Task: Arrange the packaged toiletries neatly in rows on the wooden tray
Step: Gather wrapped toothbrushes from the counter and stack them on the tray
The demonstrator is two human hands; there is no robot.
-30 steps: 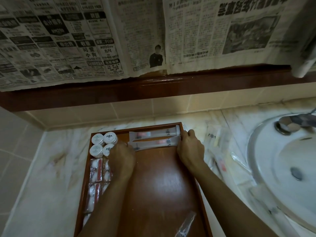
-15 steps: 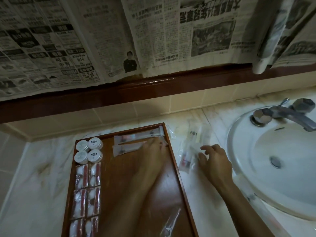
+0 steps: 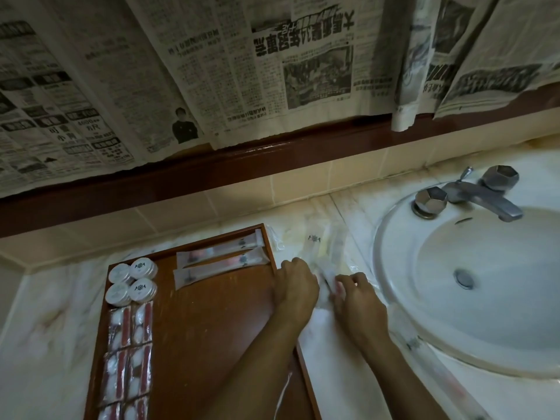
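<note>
Hands now off wooden tray: left hand joins right hand at clear packet between them; fingers curled, grip unclear. Next row item coming.

Item: my operator's body, head cam view, 2 limbs in shot.

1. Left hand w/ forearm: bare from fingers to bottom edge of frame. No sleeve, no cuff, no glove. No watch, band or ring that I can make out. Knuckles visible; edges a bit blurred.

2. Right hand w/ forearm: bare likewise to frame edge. No sleeve, glove or wrist item seen. Fingertips soft w/ blur, nail detail can't tell.

Lighting dim, so fine marks on either limb not readable. Rest of body out of shot.
</note>
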